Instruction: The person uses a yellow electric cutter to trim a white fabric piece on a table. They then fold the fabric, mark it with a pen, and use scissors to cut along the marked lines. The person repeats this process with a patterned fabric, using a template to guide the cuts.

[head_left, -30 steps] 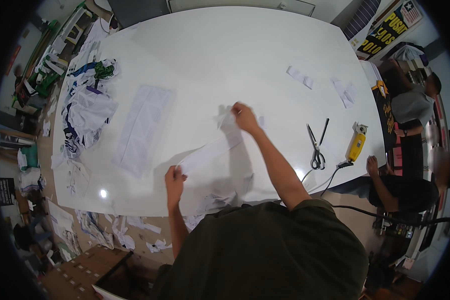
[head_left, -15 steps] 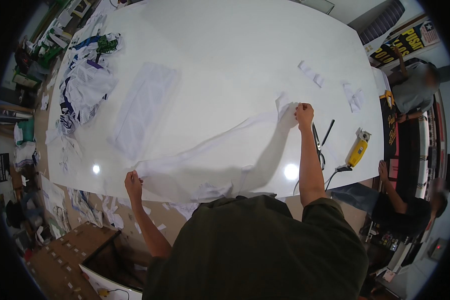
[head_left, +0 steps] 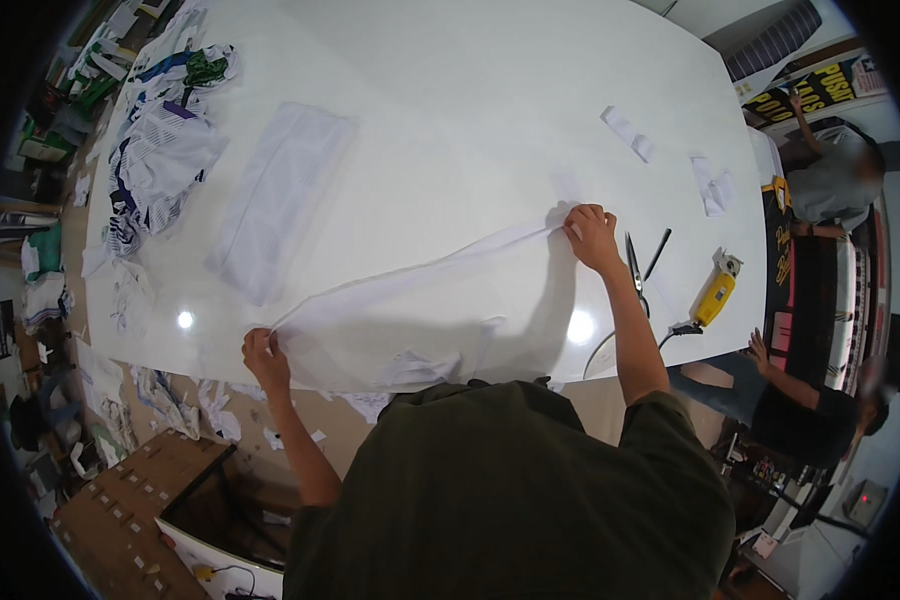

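One long white fabric strip (head_left: pixel 420 276) slants over the white table (head_left: pixel 460 120), left hand (head_left: pixel 266 358) pinching one end at the near edge, right hand (head_left: pixel 592 237) grasping it toward its other end. Toward the right edge lie one pair of scissors (head_left: pixel 633 260), one black rod (head_left: pixel 657 254), one yellow cutter (head_left: pixel 714 298), two small white pieces (head_left: pixel 627 136).

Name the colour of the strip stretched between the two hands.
The strip is white, best seen in the head view.
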The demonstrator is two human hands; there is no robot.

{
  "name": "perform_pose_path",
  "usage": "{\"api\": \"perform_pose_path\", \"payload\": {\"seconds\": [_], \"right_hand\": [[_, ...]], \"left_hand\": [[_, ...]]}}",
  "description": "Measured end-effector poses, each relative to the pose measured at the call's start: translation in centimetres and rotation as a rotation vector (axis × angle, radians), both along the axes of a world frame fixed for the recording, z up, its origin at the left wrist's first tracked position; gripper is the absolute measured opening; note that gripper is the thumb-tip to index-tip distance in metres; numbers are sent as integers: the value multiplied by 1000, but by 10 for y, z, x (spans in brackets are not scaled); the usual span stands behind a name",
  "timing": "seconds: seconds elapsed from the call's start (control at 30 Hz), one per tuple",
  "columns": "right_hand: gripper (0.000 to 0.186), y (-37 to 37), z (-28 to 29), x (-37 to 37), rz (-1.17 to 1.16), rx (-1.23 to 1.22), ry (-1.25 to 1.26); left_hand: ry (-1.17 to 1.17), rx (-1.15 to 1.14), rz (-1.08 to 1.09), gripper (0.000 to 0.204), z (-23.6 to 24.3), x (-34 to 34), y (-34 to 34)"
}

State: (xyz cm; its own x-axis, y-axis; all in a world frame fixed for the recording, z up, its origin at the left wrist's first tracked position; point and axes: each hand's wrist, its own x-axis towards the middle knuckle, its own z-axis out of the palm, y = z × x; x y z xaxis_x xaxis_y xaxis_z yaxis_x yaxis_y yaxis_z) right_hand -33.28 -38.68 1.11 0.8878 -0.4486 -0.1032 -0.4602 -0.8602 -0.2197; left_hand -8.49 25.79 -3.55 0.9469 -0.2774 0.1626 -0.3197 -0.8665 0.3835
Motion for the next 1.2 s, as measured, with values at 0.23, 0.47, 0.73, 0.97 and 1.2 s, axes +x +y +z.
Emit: {"api": "perform_pose_path", "payload": {"seconds": [0.23, 0.47, 0.73, 0.97, 1.2], "right_hand": [[17, -28, 28, 7, -74, 663, 4], [24, -39, 14, 15, -5, 969, 215], [30, -52, 23, 24, 75, 594, 568], [28, -51, 11, 17, -76, 544, 331], [21, 27, 11, 56, -170, 371, 24]], "left_hand": [[228, -172, 99, 18, 24, 30, 34], [145, -70, 71, 17, 4, 52, 68], [143, 64, 129, 15, -2, 75, 105], [86, 113, 123, 18, -17, 91, 130], [-75, 164, 223, 44, -20, 106, 127]]}}
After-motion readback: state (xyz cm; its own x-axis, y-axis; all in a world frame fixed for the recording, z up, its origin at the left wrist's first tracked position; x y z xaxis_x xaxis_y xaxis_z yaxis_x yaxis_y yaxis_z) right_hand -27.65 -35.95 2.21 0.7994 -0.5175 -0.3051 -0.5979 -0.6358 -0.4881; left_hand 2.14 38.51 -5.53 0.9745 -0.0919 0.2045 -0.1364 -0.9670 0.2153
